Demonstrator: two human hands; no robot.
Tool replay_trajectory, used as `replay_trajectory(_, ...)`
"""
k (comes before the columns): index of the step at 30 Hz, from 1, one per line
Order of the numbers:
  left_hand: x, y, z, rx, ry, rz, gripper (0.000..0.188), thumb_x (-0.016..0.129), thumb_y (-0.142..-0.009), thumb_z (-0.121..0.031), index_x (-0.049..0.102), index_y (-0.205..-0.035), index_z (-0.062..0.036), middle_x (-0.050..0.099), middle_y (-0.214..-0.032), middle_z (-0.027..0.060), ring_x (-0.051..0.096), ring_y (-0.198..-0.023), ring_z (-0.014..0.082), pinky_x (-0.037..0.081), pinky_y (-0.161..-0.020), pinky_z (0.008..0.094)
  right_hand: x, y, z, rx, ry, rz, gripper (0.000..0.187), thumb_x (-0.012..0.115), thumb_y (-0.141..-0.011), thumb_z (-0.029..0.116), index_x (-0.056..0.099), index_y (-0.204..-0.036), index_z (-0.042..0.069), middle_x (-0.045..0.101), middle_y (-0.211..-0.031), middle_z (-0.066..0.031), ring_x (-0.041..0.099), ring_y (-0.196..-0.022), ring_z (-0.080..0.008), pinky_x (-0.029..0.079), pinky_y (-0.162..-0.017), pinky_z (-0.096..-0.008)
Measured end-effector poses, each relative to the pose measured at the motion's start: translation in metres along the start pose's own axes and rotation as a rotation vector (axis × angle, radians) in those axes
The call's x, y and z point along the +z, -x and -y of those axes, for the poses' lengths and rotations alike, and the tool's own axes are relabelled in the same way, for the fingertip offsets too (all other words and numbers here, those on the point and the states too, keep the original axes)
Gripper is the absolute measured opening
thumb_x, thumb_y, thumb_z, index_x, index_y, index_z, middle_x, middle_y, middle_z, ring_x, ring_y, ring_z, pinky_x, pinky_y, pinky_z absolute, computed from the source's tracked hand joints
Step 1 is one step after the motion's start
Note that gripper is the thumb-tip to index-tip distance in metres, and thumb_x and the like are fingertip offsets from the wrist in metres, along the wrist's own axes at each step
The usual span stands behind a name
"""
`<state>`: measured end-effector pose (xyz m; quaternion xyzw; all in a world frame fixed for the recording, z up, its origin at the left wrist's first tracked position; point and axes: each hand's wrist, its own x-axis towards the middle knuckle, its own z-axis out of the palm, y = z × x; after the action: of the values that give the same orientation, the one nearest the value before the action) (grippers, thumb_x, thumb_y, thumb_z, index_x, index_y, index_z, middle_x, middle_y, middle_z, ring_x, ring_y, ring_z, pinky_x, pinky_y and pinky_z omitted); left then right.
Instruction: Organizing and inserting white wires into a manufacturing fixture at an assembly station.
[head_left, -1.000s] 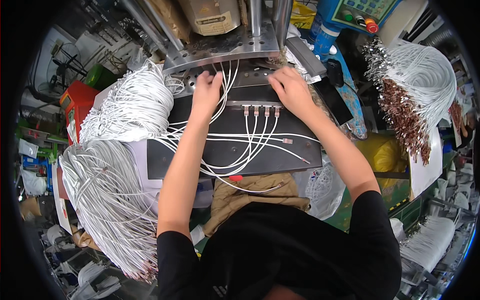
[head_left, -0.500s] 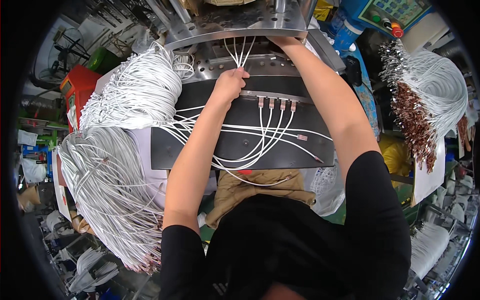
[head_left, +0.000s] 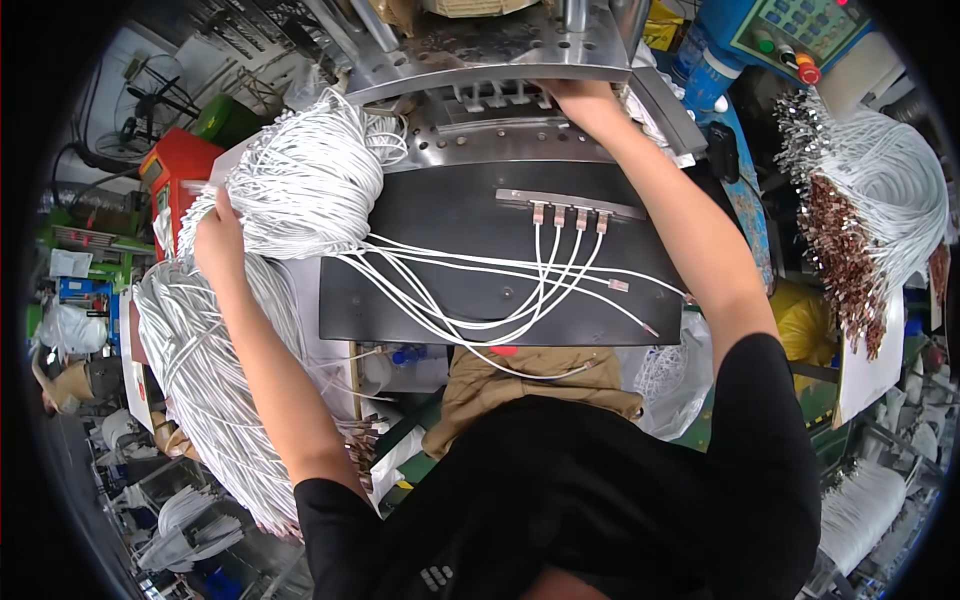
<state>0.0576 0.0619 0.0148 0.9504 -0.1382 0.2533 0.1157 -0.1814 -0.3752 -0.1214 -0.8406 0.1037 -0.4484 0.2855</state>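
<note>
At the far left, my left hand [head_left: 218,238] is closed at the edge of a coiled bundle of white cables [head_left: 305,175]. Blurred pale cable ends show by its thumb. My right hand [head_left: 585,100] reaches under the upper plate of a metal press [head_left: 480,62]; its fingertips are hidden there, beside a metal piece with several prongs [head_left: 490,97]. Between my arms, a metal strip [head_left: 568,202] lies on a black board [head_left: 440,205]. Several white cables with clear pinkish plugs [head_left: 581,222] are set in its near edge. More loose cables cross the board.
Below the coiled bundle hangs another thick bundle of white cables [head_left: 210,370]. A control box with buttons [head_left: 800,40] stands at the upper right, above a hanging cable bundle [head_left: 870,190]. A red machine [head_left: 180,170] is at the left. Brown cloth [head_left: 530,385] covers my lap.
My left hand has moved from the press's front to the bundle at the far left, taking the cables out of the press opening. My right hand stays at the press.
</note>
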Motion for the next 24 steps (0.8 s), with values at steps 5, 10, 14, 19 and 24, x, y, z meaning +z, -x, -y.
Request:
replay_trajectory(5,-0.01,0.075,-0.076,0.37,0.548,-0.047,0.038,0.055,-0.102,-0.035,0.07,-0.098,0.0003,0.071,-0.092,0.0201,0.067,-0.086,0.0363,0.051,-0.077,0.0415,-0.079,0.059,0.081,0.251,0.29,0.301,0.039,0.072,-0.089,0.035,0.07,-0.112,0.003,0.068,-0.104,-0.0161,0.063,-0.095,-0.0367,0.049,-0.087,-0.0436)
replay_trajectory(10,0.041,0.01,-0.108,0.501,0.409,0.137,0.039,0.058,-0.1,-0.035,0.069,-0.111,0.0002,0.071,-0.103,0.0203,0.067,-0.098,0.0372,0.049,-0.088,0.0379,-0.106,0.093,0.086,0.082,0.556,0.275,0.033,0.07,-0.091,0.029,0.069,-0.116,0.006,0.065,-0.107,-0.0134,0.06,-0.103,-0.0335,0.048,-0.091,-0.0409)
replay_trajectory(14,0.1,-0.093,0.007,0.187,0.354,0.378,0.046,0.055,-0.099,-0.044,0.069,-0.113,-0.0021,0.072,-0.106,0.0206,0.066,-0.105,0.0387,0.049,-0.091,0.0384,-0.134,0.113,0.104,0.199,0.321,0.22,0.033,0.069,-0.091,0.023,0.067,-0.12,0.009,0.063,-0.104,-0.0122,0.057,-0.105,-0.0317,0.046,-0.093,-0.0381)
replay_trajectory(19,0.071,-0.044,-0.048,0.004,0.165,0.145,0.059,0.05,-0.097,-0.055,0.069,-0.115,-0.002,0.071,-0.113,0.0207,0.065,-0.109,0.0397,0.048,-0.095,0.0419,-0.163,0.146,0.119,0.204,0.301,0.428,0.034,0.068,-0.092,0.018,0.065,-0.125,0.009,0.059,-0.098,-0.0119,0.055,-0.099,-0.0317,0.045,-0.092,-0.0374)
replay_trajectory(24,-0.005,0.157,-0.154,0.681,0.657,0.33,0.02,0.064,-0.093,-0.024,0.07,-0.104,-0.0074,0.067,-0.096,0.0121,0.064,-0.093,0.0297,0.049,-0.085,0.0419,-0.151,0.134,0.117,0.158,0.326,0.545,0.029,0.066,-0.094,0.015,0.065,-0.121,0.006,0.058,-0.097,-0.0131,0.057,-0.095,-0.0326,0.046,-0.087,-0.0396)
